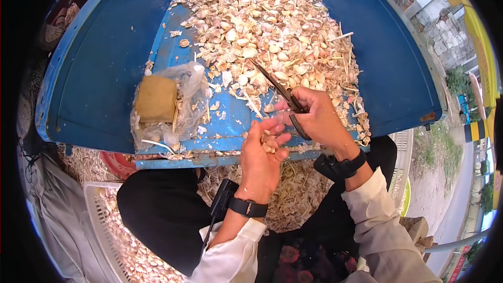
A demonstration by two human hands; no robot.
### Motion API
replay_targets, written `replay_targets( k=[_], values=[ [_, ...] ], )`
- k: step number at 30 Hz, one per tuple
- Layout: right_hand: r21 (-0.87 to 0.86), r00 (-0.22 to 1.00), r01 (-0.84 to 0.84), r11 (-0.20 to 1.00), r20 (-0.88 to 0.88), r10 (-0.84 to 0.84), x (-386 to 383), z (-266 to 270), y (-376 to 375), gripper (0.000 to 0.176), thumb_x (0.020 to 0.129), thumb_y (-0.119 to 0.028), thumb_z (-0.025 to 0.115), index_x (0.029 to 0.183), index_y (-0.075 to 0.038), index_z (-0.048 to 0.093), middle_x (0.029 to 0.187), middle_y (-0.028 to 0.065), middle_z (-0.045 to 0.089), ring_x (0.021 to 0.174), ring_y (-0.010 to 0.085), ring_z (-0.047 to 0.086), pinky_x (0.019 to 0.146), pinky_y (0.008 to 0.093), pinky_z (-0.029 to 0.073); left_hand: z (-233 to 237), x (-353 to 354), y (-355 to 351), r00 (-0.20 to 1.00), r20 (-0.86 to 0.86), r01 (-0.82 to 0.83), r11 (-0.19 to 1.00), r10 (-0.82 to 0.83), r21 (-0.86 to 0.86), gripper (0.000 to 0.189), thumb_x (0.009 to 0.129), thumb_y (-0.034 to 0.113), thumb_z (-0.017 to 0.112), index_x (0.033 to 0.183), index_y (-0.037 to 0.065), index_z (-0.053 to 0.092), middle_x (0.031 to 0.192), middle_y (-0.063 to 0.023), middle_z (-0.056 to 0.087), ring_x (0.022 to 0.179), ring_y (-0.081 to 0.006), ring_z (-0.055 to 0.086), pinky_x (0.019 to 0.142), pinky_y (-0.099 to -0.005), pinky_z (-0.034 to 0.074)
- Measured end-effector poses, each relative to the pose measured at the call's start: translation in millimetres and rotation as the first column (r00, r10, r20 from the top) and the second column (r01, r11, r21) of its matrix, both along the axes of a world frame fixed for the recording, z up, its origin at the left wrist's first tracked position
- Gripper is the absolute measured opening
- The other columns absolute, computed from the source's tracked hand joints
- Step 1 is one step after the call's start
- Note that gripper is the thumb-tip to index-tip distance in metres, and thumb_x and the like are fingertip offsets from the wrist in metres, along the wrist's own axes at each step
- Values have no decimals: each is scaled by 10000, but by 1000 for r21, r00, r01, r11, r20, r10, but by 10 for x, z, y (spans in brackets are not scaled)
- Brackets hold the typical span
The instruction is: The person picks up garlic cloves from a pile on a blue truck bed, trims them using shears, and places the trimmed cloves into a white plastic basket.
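Holding pointed dk-metal scissors (283, 92), R hand (321, 119)

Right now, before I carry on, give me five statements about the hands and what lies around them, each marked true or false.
1. The right hand grips dark scissors. True.
2. The left hand is empty. False: it holds garlic pieces in its curled fingers.
3. The tan block lies left of the garlic heap in the picture. True.
4. Both wrists are bare. False: each wears a black strap.
5. The scissor tips point toward the lap. False: they point away, at the heap.
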State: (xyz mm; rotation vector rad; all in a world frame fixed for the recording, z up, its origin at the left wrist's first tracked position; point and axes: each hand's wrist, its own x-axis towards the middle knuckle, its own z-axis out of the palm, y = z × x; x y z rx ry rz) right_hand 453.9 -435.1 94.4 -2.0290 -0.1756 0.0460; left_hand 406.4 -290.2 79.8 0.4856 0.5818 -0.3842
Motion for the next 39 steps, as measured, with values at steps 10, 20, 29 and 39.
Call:
replay_targets(
  k=[10,20,29,39],
  values=[
    [-347,992,127,929,68,-110,301,-110,-130,175,760,-136,736,792,-57,583,652,83,615,550,236,587,513,336,447,-169,5,76,978,184,82,993,-97,91,234,994,239,529,1095,38,595,819,-5,587,673,-83,527,485,-187,366],
    [476,923,161,864,-383,39,-134,45,25,316,793,-265,803,846,-61,567,624,6,586,462,65,498,416,194,362,-138,-68,-92,887,431,-1,934,-164,358,400,994,267,554,1330,54,521,772,18,543,631,-26,449,492,-178,358],
    [-505,995,-62,861,38,95,-306,376,-222,544,630,-454,865,751,-22,558,615,80,578,551,221,570,526,348,438,-75,17,122,920,377,-45,930,-104,366,315,945,211,639,1183,12,586,821,-1,616,612,-19,471,478,-170,348],
    [-601,925,-371,708,-165,343,-168,512,-445,509,706,-439,802,651,-3,545,555,159,541,541,326,576,509,389,419,-58,-26,251,800,458,-51,717,-387,696,235,955,145,611,1138,0,635,823,23,561,614,-32,425,505,-199,336]
  ],
)
